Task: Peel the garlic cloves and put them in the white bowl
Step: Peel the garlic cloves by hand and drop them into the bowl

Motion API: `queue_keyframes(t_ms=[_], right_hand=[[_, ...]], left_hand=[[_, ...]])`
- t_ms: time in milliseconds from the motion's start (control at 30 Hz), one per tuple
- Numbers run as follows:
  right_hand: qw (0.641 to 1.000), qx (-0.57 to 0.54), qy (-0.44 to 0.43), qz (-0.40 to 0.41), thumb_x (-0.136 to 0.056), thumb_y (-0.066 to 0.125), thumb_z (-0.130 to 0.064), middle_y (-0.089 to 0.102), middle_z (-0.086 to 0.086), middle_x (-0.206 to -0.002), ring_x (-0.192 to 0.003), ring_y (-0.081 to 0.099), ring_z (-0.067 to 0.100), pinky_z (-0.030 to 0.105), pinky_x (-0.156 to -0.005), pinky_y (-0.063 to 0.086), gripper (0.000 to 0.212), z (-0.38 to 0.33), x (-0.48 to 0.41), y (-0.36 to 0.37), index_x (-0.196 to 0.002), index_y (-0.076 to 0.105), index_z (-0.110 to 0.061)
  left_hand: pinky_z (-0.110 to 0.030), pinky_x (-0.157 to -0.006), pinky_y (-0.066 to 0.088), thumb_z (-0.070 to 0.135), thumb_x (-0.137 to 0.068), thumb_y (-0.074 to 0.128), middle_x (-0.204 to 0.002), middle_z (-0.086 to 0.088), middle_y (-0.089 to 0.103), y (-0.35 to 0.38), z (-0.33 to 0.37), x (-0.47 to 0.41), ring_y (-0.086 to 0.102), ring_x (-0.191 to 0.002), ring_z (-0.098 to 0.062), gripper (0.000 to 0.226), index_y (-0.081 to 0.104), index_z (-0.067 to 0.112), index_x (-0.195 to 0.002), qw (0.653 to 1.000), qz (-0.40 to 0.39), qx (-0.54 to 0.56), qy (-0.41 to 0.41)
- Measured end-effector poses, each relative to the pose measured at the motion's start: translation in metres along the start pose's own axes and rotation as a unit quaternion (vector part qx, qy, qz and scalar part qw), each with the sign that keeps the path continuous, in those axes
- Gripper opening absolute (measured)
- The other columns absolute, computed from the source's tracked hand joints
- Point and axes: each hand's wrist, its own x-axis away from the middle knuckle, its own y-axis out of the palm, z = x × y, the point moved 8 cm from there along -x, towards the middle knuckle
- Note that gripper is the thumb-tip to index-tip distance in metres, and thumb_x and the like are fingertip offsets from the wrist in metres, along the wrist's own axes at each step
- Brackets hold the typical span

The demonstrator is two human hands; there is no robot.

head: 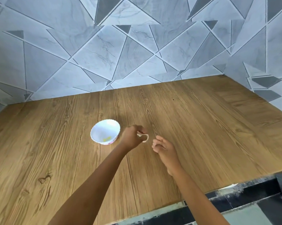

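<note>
Left hand (132, 138) pinched a pale, curved garlic piece (144, 137) just right of the white bowl (103, 129). The piece arced from the fingertips rightward, then back toward the person. Right hand (163, 149) was near but apart, fingers loosely curled and holding nothing. Wood-grain bench (202, 127); grey geometric-tiled wall (104, 54).

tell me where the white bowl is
In the head view the white bowl sits on the wooden table, left of centre, just left of the left hand.
</note>
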Motion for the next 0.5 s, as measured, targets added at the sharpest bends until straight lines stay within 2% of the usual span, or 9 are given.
queue_keyframes(t_ms=[33,100,167,200,267,367,433,500], right_hand=[[0.997,-0.065,0.024,-0.021,-0.094,0.055,-0.010,0.062,0.002,-0.116,-0.103,0.062,0.014,0.025,-0.091,0.049,0.041,0.002,-0.001,0.005,-0.134,0.046,-0.009],[0.984,-0.166,0.046,-0.056,-0.093,0.056,-0.015,0.064,0.008,-0.117,-0.106,0.063,0.021,0.027,-0.092,0.051,0.039,0.000,-0.004,0.013,-0.131,0.050,-0.007],[0.977,-0.200,0.035,-0.069,-0.090,0.060,-0.017,0.065,0.010,-0.117,-0.108,0.063,0.021,0.025,-0.090,0.052,0.039,-0.005,-0.009,0.017,-0.127,0.055,-0.007],[0.979,-0.193,0.023,-0.064,-0.088,0.062,-0.017,0.066,0.010,-0.116,-0.107,0.064,0.019,0.023,-0.089,0.052,0.040,-0.007,-0.011,0.016,-0.126,0.056,-0.008],[0.989,-0.142,-0.009,-0.047,-0.086,0.065,-0.014,0.068,0.007,-0.112,-0.104,0.065,0.016,0.021,-0.085,0.053,0.040,-0.011,-0.014,0.013,-0.125,0.058,-0.008],[0.997,-0.031,-0.060,-0.048,-0.089,0.062,-0.008,0.067,0.006,-0.112,-0.103,0.065,0.013,0.026,-0.088,0.053,0.040,-0.018,-0.019,0.010,-0.128,0.054,-0.005],[0.992,0.057,-0.097,-0.061,-0.091,0.059,-0.011,0.065,0.008,-0.117,-0.107,0.063,0.014,0.033,-0.095,0.050,0.040,-0.024,-0.022,0.013,-0.130,0.053,-0.005],[0.985,0.112,-0.116,-0.068,-0.093,0.057,-0.014,0.065,0.007,-0.120,-0.111,0.060,0.012,0.033,-0.099,0.047,0.039,-0.028,-0.023,0.015,-0.131,0.053,-0.007]], left_hand=[[-0.020,-0.072,0.045,0.013,-0.082,0.070,-0.085,0.005,0.068,-0.003,-0.003,0.004,0.062,-0.079,-0.007,0.005,0.070,0.014,-0.087,0.995,0.011,0.100,-0.027],[-0.015,-0.066,0.045,0.012,-0.084,0.069,-0.078,0.007,0.067,-0.003,-0.004,0.013,0.061,-0.070,0.000,0.003,0.069,0.015,-0.084,0.961,0.015,0.266,-0.074],[-0.011,-0.063,0.045,0.011,-0.086,0.067,-0.077,0.007,0.067,0.001,-0.003,0.020,0.060,-0.067,0.005,0.002,0.068,0.012,-0.088,0.935,0.012,0.343,-0.094],[-0.012,-0.065,0.045,0.011,-0.087,0.067,-0.078,0.006,0.068,0.002,-0.003,0.021,0.062,-0.068,0.004,0.003,0.068,0.011,-0.089,0.933,0.013,0.348,-0.093],[-0.015,-0.071,0.047,0.011,-0.086,0.068,-0.084,0.004,0.070,-0.003,-0.005,0.020,0.064,-0.074,0.001,0.006,0.068,0.014,-0.091,0.956,0.036,0.284,-0.064],[-0.015,-0.075,0.050,0.003,-0.084,0.067,-0.093,-0.001,0.073,-0.011,0.008,0.016,0.066,-0.081,-0.001,0.018,0.071,0.013,-0.099,0.988,0.031,0.146,0.046],[-0.019,-0.075,0.052,-0.001,-0.084,0.065,-0.094,-0.004,0.073,-0.013,0.018,0.015,0.066,-0.082,-0.007,0.021,0.073,0.008,-0.101,0.991,0.026,0.070,0.107],[-0.022,-0.077,0.052,-0.002,-0.083,0.065,-0.094,-0.005,0.073,-0.015,0.021,0.014,0.067,-0.083,-0.013,0.020,0.073,0.007,-0.100,0.991,0.040,0.041,0.124]])
